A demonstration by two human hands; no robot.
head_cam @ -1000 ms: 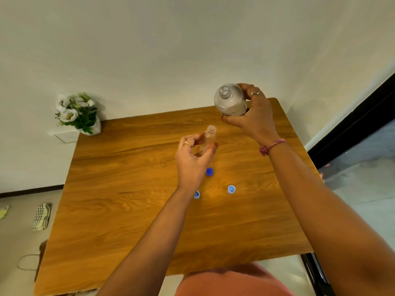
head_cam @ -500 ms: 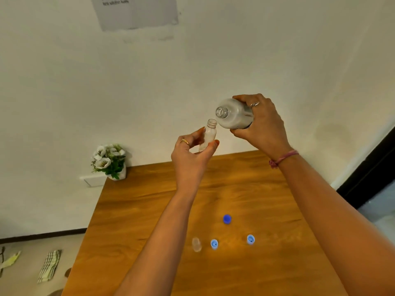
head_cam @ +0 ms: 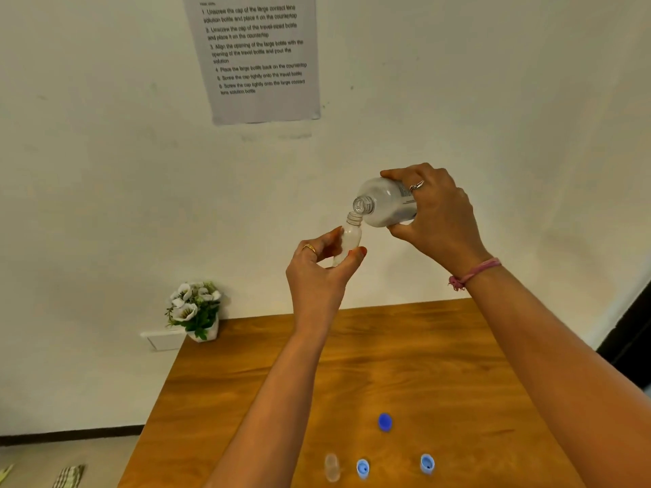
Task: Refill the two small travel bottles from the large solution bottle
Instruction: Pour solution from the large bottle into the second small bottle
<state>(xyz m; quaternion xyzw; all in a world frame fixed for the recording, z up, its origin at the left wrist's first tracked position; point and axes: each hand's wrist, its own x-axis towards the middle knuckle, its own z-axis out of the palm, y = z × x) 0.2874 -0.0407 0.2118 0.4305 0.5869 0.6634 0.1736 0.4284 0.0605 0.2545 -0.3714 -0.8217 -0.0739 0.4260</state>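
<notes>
A plain off-white wall (head_cam: 105, 170) fills most of the view, with a printed instruction sheet (head_cam: 259, 58) stuck on it up and to the left of the grip. Below the grip stands a wooden table (head_cam: 440, 364) with a warm orange grain, and at its far left corner, down and left of the grip, a small white pot of white flowers (head_cam: 194, 309) sits beside a white wall socket (head_cam: 163, 339). Far down to the left a dark skirting board (head_cam: 70, 433) meets a pale floor (head_cam: 88, 459) with a checked cloth (head_cam: 68, 476) on it, and at the right edge there is a dark frame (head_cam: 630, 332).
</notes>
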